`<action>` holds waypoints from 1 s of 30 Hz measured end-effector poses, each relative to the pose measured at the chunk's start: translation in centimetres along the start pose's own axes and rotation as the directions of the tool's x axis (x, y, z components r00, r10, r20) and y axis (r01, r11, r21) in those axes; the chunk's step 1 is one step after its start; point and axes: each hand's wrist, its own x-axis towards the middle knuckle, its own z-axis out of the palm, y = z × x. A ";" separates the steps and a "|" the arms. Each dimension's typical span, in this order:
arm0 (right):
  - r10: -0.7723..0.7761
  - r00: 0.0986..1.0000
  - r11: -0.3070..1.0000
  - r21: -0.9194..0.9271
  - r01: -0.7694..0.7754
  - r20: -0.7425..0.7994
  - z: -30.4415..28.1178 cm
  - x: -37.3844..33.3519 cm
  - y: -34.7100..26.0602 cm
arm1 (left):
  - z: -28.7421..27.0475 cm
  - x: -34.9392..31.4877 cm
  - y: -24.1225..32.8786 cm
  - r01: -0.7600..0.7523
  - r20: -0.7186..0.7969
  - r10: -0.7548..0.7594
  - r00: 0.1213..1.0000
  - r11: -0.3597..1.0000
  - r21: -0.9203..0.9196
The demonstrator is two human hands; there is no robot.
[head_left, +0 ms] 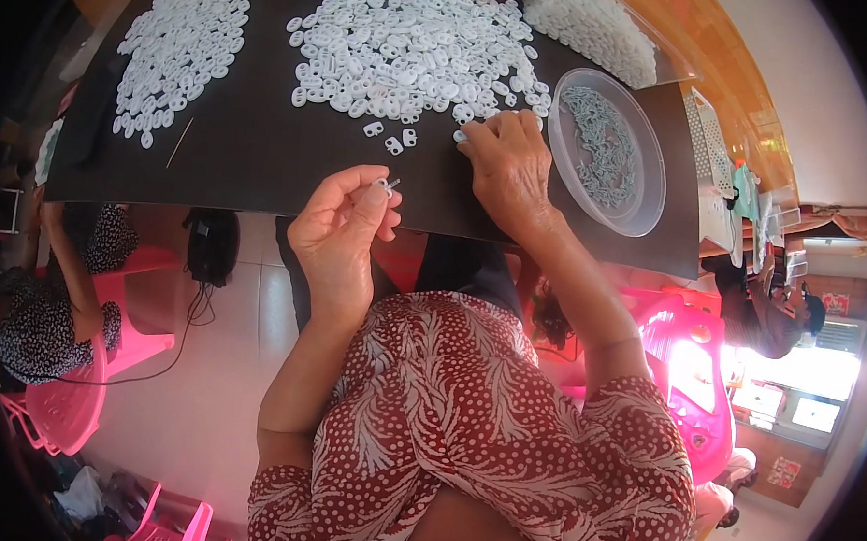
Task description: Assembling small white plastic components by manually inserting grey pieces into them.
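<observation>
Raised off the table's front edge, my left hand (344,223) is closed in a pinch. Between its thumb and fingers sits a small white plastic piece (387,185) with a thin greyish pin sticking out. My right hand (511,167) rests at the near right edge of a large pile of white oval plastic pieces (414,52). Its fingers are bent down, and a white two-holed piece (460,136) shows at the tips of its thumb and forefinger. A few two-holed pieces (393,145) lie loose between my hands and the pile.
A clear round tub (653,198) of grey-green small parts stands right of my right hand. Behind it is a clear box of white pieces (599,31). Another pile of white ovals (187,47) and a thin stick (180,143) lie left. People sit nearby on both sides.
</observation>
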 end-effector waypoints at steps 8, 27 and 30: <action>-0.077 0.995 0.958 0.282 0.058 0.057 -1.7 0.1 -1.9 | 0.7 0.5 0.4 -0.002 -0.003 0.002 1.000 1.000 0.003; 0.329 0.908 0.371 0.849 -0.377 0.259 -1.3 0.0 -6.7 | 0.9 0.5 0.6 -0.017 -0.095 0.004 0.995 0.990 -0.138; 0.351 0.886 0.296 0.861 -0.413 0.305 -1.8 0.2 -7.3 | 0.9 0.5 0.8 -0.012 -0.105 -0.004 0.995 0.989 -0.148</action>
